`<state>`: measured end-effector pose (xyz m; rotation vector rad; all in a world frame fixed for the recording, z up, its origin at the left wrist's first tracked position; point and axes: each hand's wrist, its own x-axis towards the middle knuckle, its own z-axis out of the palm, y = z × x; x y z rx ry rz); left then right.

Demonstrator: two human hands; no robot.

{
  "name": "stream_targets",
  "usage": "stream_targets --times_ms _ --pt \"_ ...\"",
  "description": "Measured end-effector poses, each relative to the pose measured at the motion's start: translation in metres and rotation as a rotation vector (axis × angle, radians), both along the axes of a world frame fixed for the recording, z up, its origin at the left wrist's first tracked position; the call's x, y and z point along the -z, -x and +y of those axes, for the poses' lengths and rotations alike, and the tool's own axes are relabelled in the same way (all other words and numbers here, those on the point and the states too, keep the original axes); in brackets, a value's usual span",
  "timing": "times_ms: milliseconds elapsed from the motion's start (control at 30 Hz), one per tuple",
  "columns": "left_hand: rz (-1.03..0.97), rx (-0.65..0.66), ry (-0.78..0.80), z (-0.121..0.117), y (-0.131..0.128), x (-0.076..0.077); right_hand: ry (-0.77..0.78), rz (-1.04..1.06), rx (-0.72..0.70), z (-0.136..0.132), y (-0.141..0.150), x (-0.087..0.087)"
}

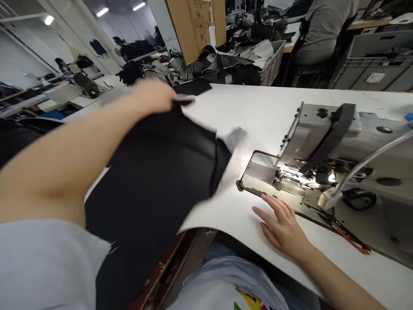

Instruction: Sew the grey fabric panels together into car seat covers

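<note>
My left hand (158, 95), blurred by motion, grips the upper edge of a large black fabric piece (161, 168) and holds it up at the left. The piece hangs over the table's front edge, with a pale grey underside showing at one corner. My right hand (280, 226) rests open, fingers spread, on the white table beside the bed of a sewing machine (325, 137). The machine's lamp lights its needle area. On the machine bed, right of my right hand, lies a pair of thread snips (346, 234) with orange handles.
Behind the white tabletop (245, 103) stands a grey crate (274, 60) heaped with dark and grey fabric pieces. A cardboard sheet (196, 26) leans there. A seated person (325, 34) and more grey crates (380, 64) are at the back right. A flexible lamp arm (377, 153) reaches across the machine.
</note>
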<state>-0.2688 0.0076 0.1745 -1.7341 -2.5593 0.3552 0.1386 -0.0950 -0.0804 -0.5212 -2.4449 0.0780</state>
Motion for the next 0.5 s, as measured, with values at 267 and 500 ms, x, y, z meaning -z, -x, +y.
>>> stream_targets --times_ms 267,500 --pt "0.037 0.445 -0.207 0.003 -0.104 0.1 -0.002 0.071 0.152 0.001 -0.008 0.002" --pt "-0.089 0.519 0.069 -0.002 -0.139 0.216 0.008 0.009 0.113 0.0 -0.007 0.003"
